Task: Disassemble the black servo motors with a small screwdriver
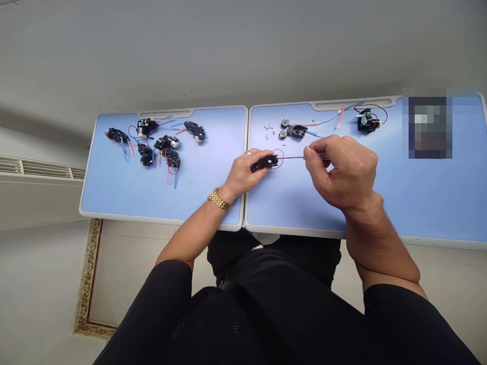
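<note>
My left hand (247, 171) grips a small black plastic housing (268, 161) with a thin red wire looping off its right side. In my right hand (342, 170) is a screwdriver (292, 157), held level, its shaft pointing left at the housing. The tip meets or nearly meets the housing's right end; I cannot tell which. Beyond my hands lies an opened black part (300, 132) with two round silver gear-like pieces (284, 123) and blue and orange tubes. Several tiny screws (270, 128) are scattered to its left.
Several black motor assemblies (146, 126) with tubes and wires lie on the left blue table (205, 187). Another black assembly (368, 120) sits at the back of the right table (403, 203). A pixelated dark object (429, 126) is at far right. A seam divides the tables.
</note>
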Tool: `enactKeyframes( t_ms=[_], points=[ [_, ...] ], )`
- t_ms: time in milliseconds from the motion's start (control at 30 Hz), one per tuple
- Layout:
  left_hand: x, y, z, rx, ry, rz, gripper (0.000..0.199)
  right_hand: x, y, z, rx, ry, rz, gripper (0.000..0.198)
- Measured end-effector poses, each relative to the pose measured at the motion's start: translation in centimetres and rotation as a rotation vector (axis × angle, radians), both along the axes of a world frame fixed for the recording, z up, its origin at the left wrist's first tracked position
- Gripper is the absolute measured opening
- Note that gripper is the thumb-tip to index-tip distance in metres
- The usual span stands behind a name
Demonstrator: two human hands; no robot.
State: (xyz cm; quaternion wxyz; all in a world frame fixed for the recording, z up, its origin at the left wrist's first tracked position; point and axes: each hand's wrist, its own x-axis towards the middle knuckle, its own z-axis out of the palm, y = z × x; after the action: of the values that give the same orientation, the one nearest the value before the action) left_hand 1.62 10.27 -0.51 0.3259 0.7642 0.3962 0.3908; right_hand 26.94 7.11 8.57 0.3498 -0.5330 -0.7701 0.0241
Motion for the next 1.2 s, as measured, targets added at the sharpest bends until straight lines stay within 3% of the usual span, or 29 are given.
enactKeyframes(
  t_ms=[300, 733, 900, 1000, 1100, 1200],
  points=[
    [2.0, 0.0, -0.8, 0.247, 0.455, 0.174, 0.047, 0.0, -0.2, 0.5, -0.009, 0.052, -0.034, 0.031],
    [3.0, 0.1, -0.9, 0.239, 0.471, 0.260, 0.049, 0.4, 0.5, 0.2, -0.071, 0.109, -0.038, 0.028],
    [1.9, 0.1, -0.5, 0.212, 0.308, 0.332, 0.045, 1.3, 0.9, -0.3, -0.084, 0.070, -0.060, 0.022],
    [0.6, 0.4, -0.4, 0.089, 0.108, 0.399, 0.039, 2.2, 1.6, -0.8, -0.168, 0.025, -0.079, 0.019],
    [-0.7, 1.1, -0.8, -0.112, -0.161, 0.379, 0.045, 2.7, 2.6, -1.0, -0.366, 0.060, -0.055, 0.019],
    [-1.6, 2.0, -1.3, -0.280, -0.368, 0.315, 0.058, 2.7, 3.6, -0.9, -0.680, 0.246, 0.020, 0.022]
  ],
)
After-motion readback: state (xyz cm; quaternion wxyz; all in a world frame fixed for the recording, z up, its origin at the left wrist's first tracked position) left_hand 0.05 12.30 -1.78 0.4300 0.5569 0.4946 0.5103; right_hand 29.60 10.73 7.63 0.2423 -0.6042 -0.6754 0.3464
